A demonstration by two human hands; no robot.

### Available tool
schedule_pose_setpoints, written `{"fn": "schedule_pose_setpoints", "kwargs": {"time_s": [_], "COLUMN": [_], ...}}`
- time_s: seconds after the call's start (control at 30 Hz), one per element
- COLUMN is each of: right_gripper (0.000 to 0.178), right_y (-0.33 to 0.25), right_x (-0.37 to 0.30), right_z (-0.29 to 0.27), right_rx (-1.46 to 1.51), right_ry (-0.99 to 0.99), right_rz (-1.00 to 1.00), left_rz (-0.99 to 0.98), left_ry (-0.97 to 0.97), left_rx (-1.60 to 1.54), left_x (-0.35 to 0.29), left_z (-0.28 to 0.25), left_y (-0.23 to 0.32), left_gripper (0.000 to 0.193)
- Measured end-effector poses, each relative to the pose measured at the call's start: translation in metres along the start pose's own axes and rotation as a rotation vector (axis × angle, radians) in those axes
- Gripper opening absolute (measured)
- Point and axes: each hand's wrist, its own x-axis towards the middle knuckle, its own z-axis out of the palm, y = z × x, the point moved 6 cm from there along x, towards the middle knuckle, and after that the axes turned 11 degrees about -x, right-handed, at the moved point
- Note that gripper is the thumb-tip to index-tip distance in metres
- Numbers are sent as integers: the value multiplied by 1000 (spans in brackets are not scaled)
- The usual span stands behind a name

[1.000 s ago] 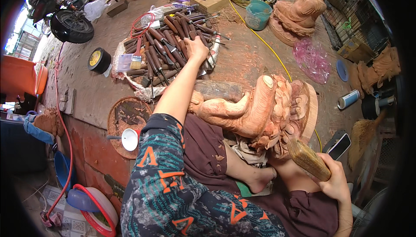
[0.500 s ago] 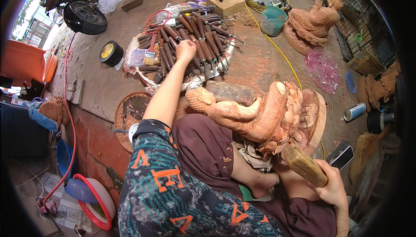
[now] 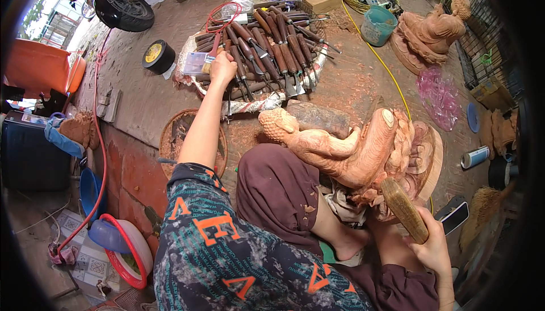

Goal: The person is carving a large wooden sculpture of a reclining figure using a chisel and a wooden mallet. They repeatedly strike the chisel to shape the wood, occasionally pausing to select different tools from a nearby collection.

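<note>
My left hand (image 3: 222,68) reaches far forward to the left edge of a pile of wooden-handled chisels (image 3: 267,49) lying on a round tray. Its fingers are curled around the handle of a flat paintbrush (image 3: 196,61) beside the pile. My right hand (image 3: 434,248) at the lower right grips a wooden mallet (image 3: 403,209), whose head points up toward a large pale-wood carving (image 3: 352,149) resting against my legs.
A second carved figure (image 3: 434,27) stands at the back right beside a teal bucket (image 3: 377,25). A roll of black tape (image 3: 158,55), a yellow cable (image 3: 380,61), a spray can (image 3: 476,156), a phone (image 3: 454,217) and a motorbike wheel (image 3: 122,10) lie around. Basins (image 3: 122,248) sit lower left.
My left hand has slid leftward across the chisel pile to the brush at its edge. The right hand and mallet have stayed beside the carving.
</note>
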Motion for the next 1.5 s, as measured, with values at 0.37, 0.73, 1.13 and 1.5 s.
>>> {"fn": "schedule_pose_setpoints", "kwargs": {"time_s": [0.37, 0.73, 1.13, 1.5], "right_gripper": [65, 60, 62, 61], "right_y": [20, -28, -114, -139], "right_x": [-10, -18, -45, -42], "right_z": [2, -55, -64, -57], "right_rx": [69, -194, -510, -469], "right_ry": [42, 370, 442, 518], "right_rz": [107, -105, -362, -528], "left_rz": [-75, 46, 800, 1264], "left_ry": [-58, -727, -353, -370], "left_rx": [-163, -1447, -1124, -996], "left_x": [-31, -286, -403, -437], "left_z": [30, 28, 73, 77], "left_y": [26, 233, 236, 241], "left_gripper": [66, 15, 40, 34]}}
